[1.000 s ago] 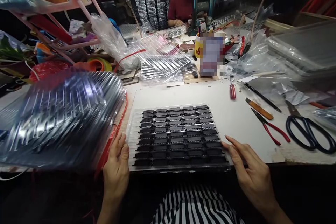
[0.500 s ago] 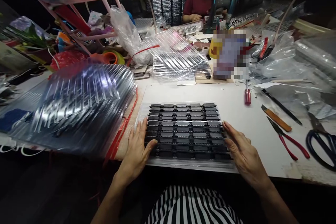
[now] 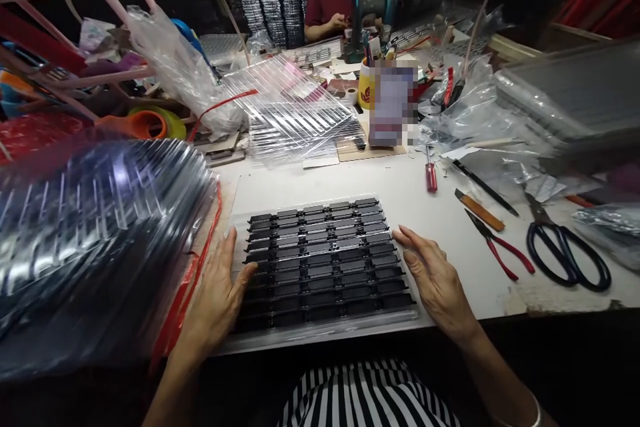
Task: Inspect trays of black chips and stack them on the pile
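Observation:
In front of me on the white tabletop lies a clear plastic tray [image 3: 320, 333], turned slightly askew. It is filled with rows of black parts with fine comb-like pins [image 3: 323, 250]. My left hand [image 3: 215, 297] holds the tray's left edge, its thumb over the end of the rows and its fingers along the side. Beside the right edge is my right hand [image 3: 435, 277], fingers apart and slightly curved, with a small gap from the tray and nothing in it.
Stacked clear ribbed trays [image 3: 100, 213] fill the left, by a red ribbon [image 3: 200, 260]. A screwdriver [image 3: 431, 177], a wooden-handled tool [image 3: 480, 210], pliers [image 3: 505, 250] and scissors [image 3: 565, 253] lie right. More trays [image 3: 295, 107] stand behind. Across the table sits a person [image 3: 327, 0].
My view has swung to the right. The tray has turned a little, its right side now farther back. My right hand has come off the tray's edge; my left hand stays on it.

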Motion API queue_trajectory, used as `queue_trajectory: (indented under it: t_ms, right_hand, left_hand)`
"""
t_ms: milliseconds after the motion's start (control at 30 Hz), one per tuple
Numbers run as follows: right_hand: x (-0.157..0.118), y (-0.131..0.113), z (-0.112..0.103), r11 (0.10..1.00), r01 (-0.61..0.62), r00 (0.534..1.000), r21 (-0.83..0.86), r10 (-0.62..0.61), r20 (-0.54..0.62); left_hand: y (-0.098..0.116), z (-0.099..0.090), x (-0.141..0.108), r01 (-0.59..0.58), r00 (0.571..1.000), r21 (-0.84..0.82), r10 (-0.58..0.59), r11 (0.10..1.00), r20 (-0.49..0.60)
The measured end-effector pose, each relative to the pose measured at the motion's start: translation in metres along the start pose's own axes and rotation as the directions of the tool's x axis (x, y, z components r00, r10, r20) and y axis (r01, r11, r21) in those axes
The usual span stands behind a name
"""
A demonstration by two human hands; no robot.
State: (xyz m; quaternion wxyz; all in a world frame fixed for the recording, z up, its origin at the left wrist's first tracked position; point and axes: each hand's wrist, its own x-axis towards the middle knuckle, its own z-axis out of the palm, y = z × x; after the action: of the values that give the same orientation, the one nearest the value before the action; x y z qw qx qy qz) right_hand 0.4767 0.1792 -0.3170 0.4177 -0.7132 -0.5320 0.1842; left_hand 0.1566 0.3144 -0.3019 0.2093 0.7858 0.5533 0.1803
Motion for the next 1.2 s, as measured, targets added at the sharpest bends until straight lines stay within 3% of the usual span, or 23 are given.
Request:
queue_trajectory:
  t_ms: [200,333,467,633,700,833,967,1033,1100,1200]
  right_hand:
    - [0.000,-0.003,-0.002,0.999,-0.021,1.000,0.027,0.021,0.005]
    - [-0.003,-0.002,-0.005,0.996,-0.018,1.000,0.086,0.018,-0.006]
    - [-0.004,0.000,-0.006,0.993,-0.045,0.998,0.113,0.048,-0.028]
    - [-0.009,-0.004,-0.004,0.992,-0.086,0.995,0.094,0.089,-0.032]
    - [-0.016,-0.011,-0.006,0.987,-0.124,0.992,0.100,0.125,-0.004]
    - [-0.037,-0.020,-0.022,0.963,-0.265,0.964,0.056,0.263,0.041]
    - [-0.060,-0.006,-0.046,0.897,-0.440,0.897,-0.050,0.442,0.033]
    - [-0.072,0.005,-0.054,0.868,-0.485,0.866,-0.106,0.494,0.084]
    - [-0.082,0.013,-0.056,0.854,-0.509,0.834,-0.105,0.520,0.185]
    - [-0.087,0.009,-0.054,0.795,-0.600,0.781,0.085,0.559,0.279]
  left_hand:
    - [0.004,0.002,0.007,-0.051,0.998,0.011,0.051,0.999,0.044]
    - [0.005,-0.005,-0.003,0.114,0.991,-0.176,-0.124,0.978,-0.047]
    - [0.000,-0.013,-0.022,0.251,0.919,-0.427,-0.352,0.869,-0.176]
    - [-0.005,-0.013,-0.043,0.317,0.855,-0.650,-0.505,0.690,-0.119]
    - [-0.003,-0.014,-0.052,0.336,0.852,-0.656,-0.515,0.675,-0.093]
    - [0.001,-0.024,-0.073,0.394,0.866,-0.562,-0.498,0.727,-0.037]
    - [-0.005,-0.037,-0.098,0.438,0.850,-0.491,-0.525,0.753,-0.046]
    - [-0.008,-0.041,-0.109,0.486,0.828,-0.479,-0.561,0.731,-0.017]
    - [-0.009,-0.041,-0.117,0.532,0.806,-0.543,-0.585,0.649,0.090]
    - [-0.004,-0.040,-0.120,0.542,0.788,-0.741,-0.548,0.397,0.282]
